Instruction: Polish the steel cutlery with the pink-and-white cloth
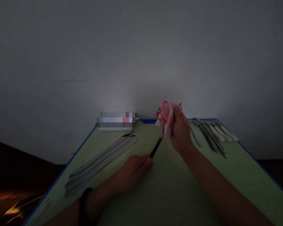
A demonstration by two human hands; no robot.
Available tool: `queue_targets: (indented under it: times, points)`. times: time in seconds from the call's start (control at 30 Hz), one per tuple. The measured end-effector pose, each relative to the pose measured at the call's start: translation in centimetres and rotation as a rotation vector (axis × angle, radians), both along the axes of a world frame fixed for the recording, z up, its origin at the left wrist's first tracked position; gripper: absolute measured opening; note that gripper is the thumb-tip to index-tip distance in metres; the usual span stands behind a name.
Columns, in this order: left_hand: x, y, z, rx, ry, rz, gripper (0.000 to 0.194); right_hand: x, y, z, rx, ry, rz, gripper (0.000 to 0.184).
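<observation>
My left hand [138, 169] is closed around the lower end of a slim metal utensil [157, 144]. It slants up and to the right above the table, dark along its handle. My right hand [181, 128] clasps a pink cloth [168, 114] with pale edges, bunched around the utensil's upper part. A small tip pokes out past the cloth; the rest of that end is hidden, so its exact kind cannot be told. Left of my hands, several long flat metal utensils [103, 160] lie side by side.
Several dark metal utensils [208, 136] and others with white handles [218, 133] lie at the table's right. A white box-like object [115, 128], partly pixelated, stands at the back left. The pale green table [169, 191] has a blue edge and meets a plain wall [141, 56].
</observation>
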State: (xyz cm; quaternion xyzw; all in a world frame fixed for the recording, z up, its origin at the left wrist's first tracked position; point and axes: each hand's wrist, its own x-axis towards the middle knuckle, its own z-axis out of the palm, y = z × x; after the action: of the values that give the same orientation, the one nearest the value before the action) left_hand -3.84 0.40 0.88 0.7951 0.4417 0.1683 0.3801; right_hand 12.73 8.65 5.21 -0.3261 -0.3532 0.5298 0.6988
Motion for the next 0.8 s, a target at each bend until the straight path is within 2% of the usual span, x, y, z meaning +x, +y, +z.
queue_targets:
  times: [0.13, 0.3, 0.5, 0.67, 0.8]
  points:
    - [-0.2, -0.1, 0.0, 0.08, 0.078, -0.051, 0.047, 1.2, 0.2, 1.3, 0.021, 0.061, -0.056, 0.041]
    - [-0.3, -0.3, -0.3, 0.129, 0.097, -0.023, 0.048, 1.5, -0.5, 1.7, -0.001, -0.016, -0.088, 0.049]
    - [-0.3, -0.1, -0.1, 0.141, 0.109, -0.032, 0.043, 1.9, -1.0, 2.6, -0.025, -0.007, -0.088, 0.038]
    - [0.4, -0.2, -0.6, 0.243, 0.311, -0.046, 0.038, 1.7, -1.6, 3.0, 0.01, 0.04, -0.048, 0.035]
    - [0.9, -0.5, -1.1, 0.326, 0.445, -0.041, 0.035, 1.8, -2.1, 2.6, 0.022, 0.108, -0.052, 0.036]
